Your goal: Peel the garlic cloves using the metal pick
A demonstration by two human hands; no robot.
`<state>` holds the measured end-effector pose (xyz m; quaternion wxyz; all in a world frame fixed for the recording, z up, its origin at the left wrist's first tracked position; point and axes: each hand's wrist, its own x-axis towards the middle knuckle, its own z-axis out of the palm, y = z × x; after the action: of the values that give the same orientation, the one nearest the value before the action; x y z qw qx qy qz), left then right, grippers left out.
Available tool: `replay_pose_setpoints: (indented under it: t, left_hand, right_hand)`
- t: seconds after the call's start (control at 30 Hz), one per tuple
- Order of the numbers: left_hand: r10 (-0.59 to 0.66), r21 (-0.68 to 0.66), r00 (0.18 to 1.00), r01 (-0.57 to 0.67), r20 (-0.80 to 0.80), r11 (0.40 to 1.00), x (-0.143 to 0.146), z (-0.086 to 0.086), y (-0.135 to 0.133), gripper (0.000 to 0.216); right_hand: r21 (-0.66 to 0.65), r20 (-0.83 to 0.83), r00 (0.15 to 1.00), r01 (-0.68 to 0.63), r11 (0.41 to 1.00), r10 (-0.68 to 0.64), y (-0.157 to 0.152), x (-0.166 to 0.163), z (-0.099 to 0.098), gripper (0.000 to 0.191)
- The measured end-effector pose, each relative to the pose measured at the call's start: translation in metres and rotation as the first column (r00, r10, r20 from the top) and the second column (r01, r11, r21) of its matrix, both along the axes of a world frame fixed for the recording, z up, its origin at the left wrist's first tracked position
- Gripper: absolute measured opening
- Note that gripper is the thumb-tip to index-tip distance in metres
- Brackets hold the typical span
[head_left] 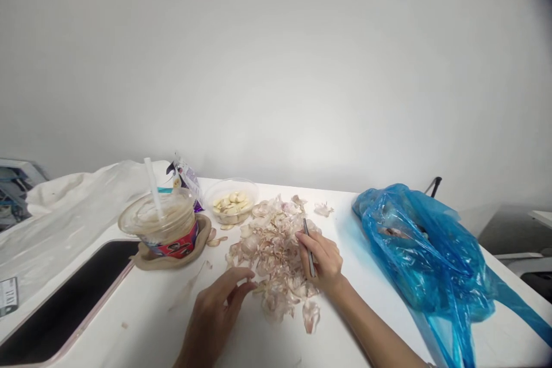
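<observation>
A loose heap of papery garlic skins point(276, 241) covers the middle of the white table. My left hand point(218, 305) is at the heap's near left edge, thumb and forefinger curled close together. Something small and pale shows at those fingertips, too small to name. Over the right side of the heap, my right hand point(322, 259) is closed around a slim grey metal tool point(309, 250), held like a pen; its exact kind is unclear. Behind the heap stands a clear plastic bowl point(211, 191) containing peeled garlic cloves point(233, 203). Several unpeeled cloves point(214, 241) lie left of the heap.
A lidded drink cup point(176, 241) with a straw sits in a brown cardboard holder point(166, 263) at left. In front lies a dark-screened tablet point(73, 299). A purple-and-white packet point(188, 178) leans behind. At right rests a blue plastic bag point(431, 253). A wall point(276, 69) backs the table.
</observation>
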<state>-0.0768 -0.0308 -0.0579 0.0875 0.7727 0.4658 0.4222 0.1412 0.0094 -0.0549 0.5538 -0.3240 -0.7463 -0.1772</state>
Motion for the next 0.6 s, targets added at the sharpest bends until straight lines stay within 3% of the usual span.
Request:
replay_pose_setpoints:
  t: [0.43,0.6]
  left_hand:
    - [0.001,-0.027,1.0,-0.002,-0.028,1.0,0.0,-0.007,-0.0013,0.012]
    - [-0.057,-0.047,0.997,0.054,-0.052,0.997,0.0003,-0.0042,-0.0062,0.011]
  right_hand:
    - [-0.047,0.043,0.998,0.04,0.998,-0.038,0.0029,0.0058,0.0015,0.026]
    - [-0.092,0.078,0.995,0.063,0.994,-0.056,0.0044,0.0073,-0.0045,0.025]
